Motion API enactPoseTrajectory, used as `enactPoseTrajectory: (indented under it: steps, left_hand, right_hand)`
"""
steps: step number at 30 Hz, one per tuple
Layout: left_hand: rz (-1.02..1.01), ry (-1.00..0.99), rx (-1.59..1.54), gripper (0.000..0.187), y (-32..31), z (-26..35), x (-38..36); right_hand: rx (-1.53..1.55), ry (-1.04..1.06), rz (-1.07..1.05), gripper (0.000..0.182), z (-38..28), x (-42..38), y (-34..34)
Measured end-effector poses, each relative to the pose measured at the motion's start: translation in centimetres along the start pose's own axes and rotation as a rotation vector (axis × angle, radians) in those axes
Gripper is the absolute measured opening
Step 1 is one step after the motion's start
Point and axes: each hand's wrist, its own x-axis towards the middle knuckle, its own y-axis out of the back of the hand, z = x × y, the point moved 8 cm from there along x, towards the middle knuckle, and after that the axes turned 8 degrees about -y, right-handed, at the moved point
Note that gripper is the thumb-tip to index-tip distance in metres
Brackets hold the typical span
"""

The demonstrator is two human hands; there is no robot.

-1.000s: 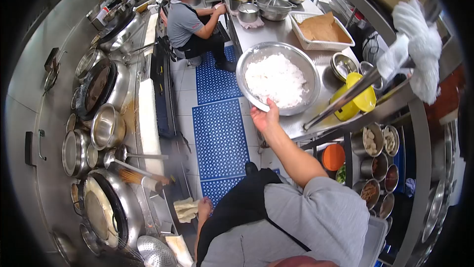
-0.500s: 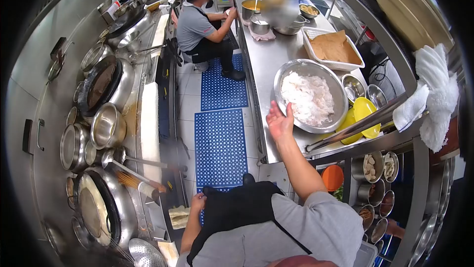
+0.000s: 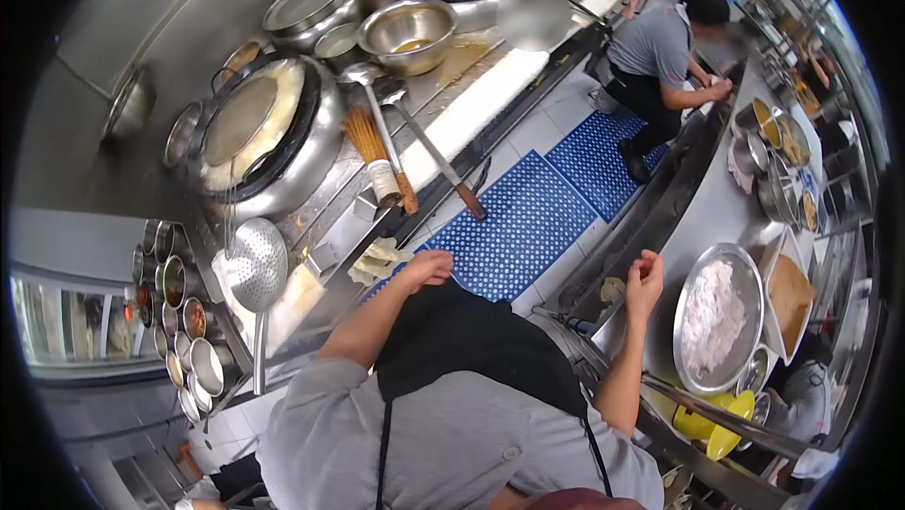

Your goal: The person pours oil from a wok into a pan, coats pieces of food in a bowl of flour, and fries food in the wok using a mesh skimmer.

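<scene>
My left hand [image 3: 429,268] hovers in front of my black apron, close to the stove's front edge, with loosely bent fingers and nothing in it. Raised beside the steel counter, my right hand [image 3: 645,286] is also bare, its fingers half curled and apart. Nearest to it is a big steel bowl [image 3: 760,333] of white-dusted pale pieces [image 3: 713,317], which it does not touch. Closest to my left hand are a crumpled pale cloth [image 3: 379,261], a bamboo brush [image 3: 366,138] and a long-handled ladle [image 3: 443,166] on the stove edge.
A wok with a round mesh lid [image 3: 241,121] and a perforated skimmer [image 3: 256,265] are on the left. A steel bowl [image 3: 407,36] stands behind them. A co-worker [image 3: 650,67] sits at the counter's far end. Blue mats [image 3: 528,218] cover the floor. Yellow bowls [image 3: 731,425] lie at right.
My view has swung left toward the stove. My right hand has drawn back from beside the bowl of pale pieces, and my left hand has come up in front of the apron.
</scene>
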Motion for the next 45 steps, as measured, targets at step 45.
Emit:
enactPoseTrajectory:
  steps: [45]
  left_hand:
    - [0.851, -0.021, -0.432, 0.026, 16.4, -9.8, -7.0]
  right_hand:
    - [-0.418, 0.197, 0.196, 0.014, -2.7, -2.4, -0.6]
